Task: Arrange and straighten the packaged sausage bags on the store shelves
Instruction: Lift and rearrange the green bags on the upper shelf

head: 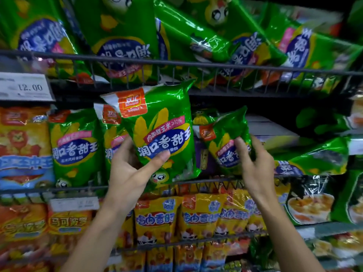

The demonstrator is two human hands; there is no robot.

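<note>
Behind the wire rail (196, 182), each hand's grip holds one green bag.

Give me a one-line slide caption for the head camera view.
Left hand and right hand each grip a green sausage bag at the middle wire shelf.

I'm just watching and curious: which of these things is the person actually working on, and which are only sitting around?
Part of the job:
- green corn sausage bag, gripped by the left hand
- smaller green bag, gripped by the right hand
- tumbled green bags on the upper shelf

Just there:
- price tag reading 12.00
- yellow bags on the lower shelf
- orange lion bag
</note>
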